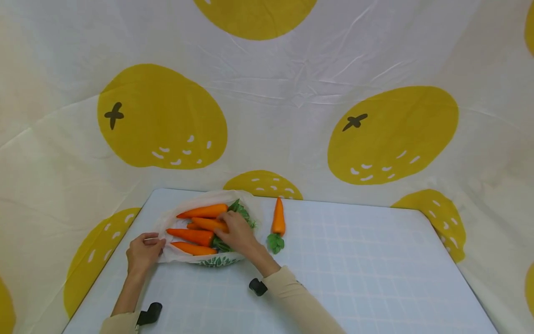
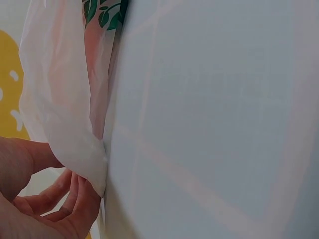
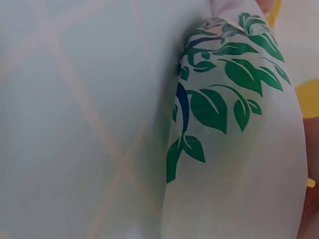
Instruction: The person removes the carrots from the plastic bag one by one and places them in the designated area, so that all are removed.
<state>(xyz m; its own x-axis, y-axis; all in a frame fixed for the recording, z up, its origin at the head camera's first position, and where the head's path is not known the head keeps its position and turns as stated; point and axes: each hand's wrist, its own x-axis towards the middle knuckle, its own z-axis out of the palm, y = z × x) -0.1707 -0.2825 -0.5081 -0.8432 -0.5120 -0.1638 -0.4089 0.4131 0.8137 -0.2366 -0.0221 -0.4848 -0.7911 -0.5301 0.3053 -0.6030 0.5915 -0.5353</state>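
A white plastic bag (image 1: 246,197) printed with green leaves lies spread open on the table, several orange carrots with green tops inside it. At the bag's left edge, my left hand (image 1: 143,253) pinches the film; the left wrist view shows thumb and fingers around a fold of the bag (image 2: 65,99). Over the bag's right side, my right hand (image 1: 239,232) grips the thick end of a middle carrot (image 1: 205,224), and covers its top. Around it lie an upper carrot (image 1: 202,211) and a lower carrot (image 1: 193,249). In the right wrist view, the bag's side (image 3: 234,199) hides most of that hand.
One carrot (image 1: 278,218) with a leafy top lies outside the bag, just right of it. The pale checked table (image 1: 359,269) stretches to the right. A white cloth (image 1: 275,116) with yellow fruit prints hangs behind the table.
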